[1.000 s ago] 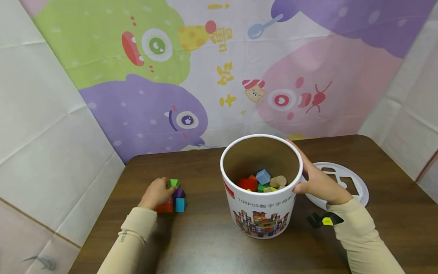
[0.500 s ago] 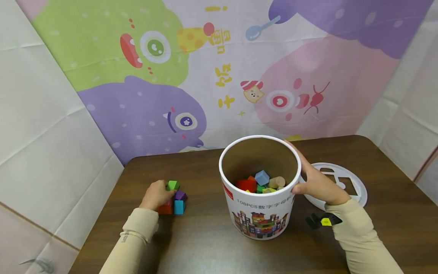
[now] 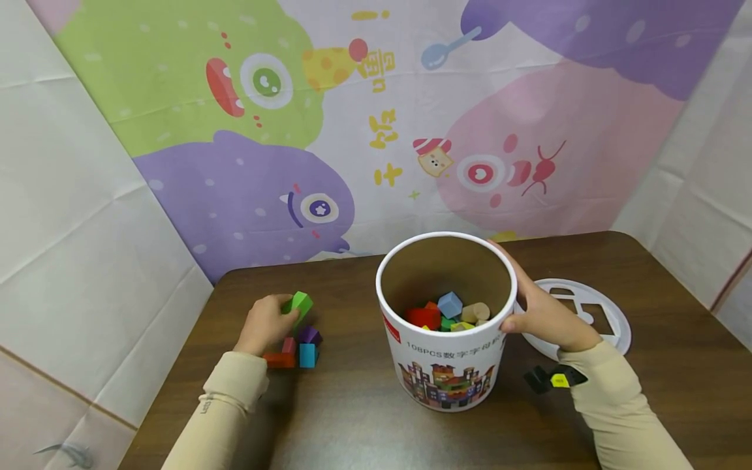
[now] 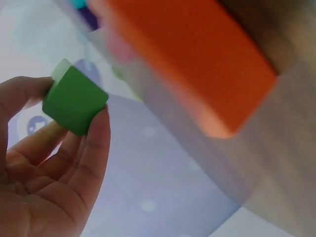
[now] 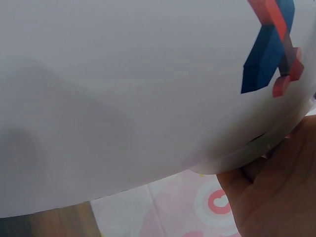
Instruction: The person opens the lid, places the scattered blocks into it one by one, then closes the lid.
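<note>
Between thumb and fingertips, my left hand [image 3: 264, 324] pinches a green block [image 3: 301, 303], lifted just off the table; the left wrist view shows this green block [image 4: 74, 101] close up. Below the hand lie an orange block [image 3: 279, 360], a small pink block [image 3: 288, 346], a purple block [image 3: 309, 335] and a blue block [image 3: 308, 356]. My right hand [image 3: 543, 316] grips the right side of a white bucket [image 3: 405, 356] near its rim, thumb in front and fingers partly hidden behind. Several coloured and plain wood blocks lie inside the bucket.
A white lid [image 3: 625, 326] with cut-out openings lies flat behind the right forearm. The black wrist-worn device with a yellow label [image 3: 561, 380] is at the right cuff. The brown table [image 3: 352, 418] meets a cartoon-printed cloth [image 3: 388, 215] at its back edge.
My left hand has taken hold of the green block and raised it from the group, uncovering the pink and orange blocks. The right hand and bucket have stayed in place.
</note>
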The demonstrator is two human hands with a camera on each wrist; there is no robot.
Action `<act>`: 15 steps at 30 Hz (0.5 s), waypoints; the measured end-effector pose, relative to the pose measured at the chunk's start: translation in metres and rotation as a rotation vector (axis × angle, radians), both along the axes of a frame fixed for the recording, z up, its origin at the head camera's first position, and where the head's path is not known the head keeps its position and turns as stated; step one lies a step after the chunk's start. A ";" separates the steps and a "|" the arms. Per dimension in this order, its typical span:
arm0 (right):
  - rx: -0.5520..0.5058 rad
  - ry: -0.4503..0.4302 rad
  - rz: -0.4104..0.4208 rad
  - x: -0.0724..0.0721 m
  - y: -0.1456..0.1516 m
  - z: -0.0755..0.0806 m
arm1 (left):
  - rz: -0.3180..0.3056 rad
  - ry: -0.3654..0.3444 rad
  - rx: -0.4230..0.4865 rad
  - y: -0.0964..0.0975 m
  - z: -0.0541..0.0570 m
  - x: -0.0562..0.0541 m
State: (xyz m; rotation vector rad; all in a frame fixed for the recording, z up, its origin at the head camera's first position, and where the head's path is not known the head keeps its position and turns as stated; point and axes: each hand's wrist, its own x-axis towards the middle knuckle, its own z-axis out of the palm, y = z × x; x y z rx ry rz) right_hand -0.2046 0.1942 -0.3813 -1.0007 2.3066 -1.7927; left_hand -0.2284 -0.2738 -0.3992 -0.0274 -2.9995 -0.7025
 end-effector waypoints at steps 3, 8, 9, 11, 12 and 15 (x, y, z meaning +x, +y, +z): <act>0.010 0.002 -0.008 0.001 0.000 0.001 | -0.023 0.035 0.056 0.005 0.008 0.001; 0.021 0.005 -0.016 0.001 0.000 0.001 | -0.087 0.125 0.130 0.019 0.029 0.006; 0.021 0.005 -0.016 0.001 0.000 0.001 | -0.105 0.147 0.138 0.022 0.034 0.008; 0.017 0.004 -0.013 0.001 0.000 0.001 | -0.137 0.186 0.158 0.030 0.045 0.010; 0.016 0.003 -0.013 0.001 0.000 0.001 | -0.150 0.206 0.164 0.034 0.051 0.011; 0.015 0.002 -0.013 0.001 0.000 0.001 | -0.194 0.250 0.183 0.046 0.067 0.015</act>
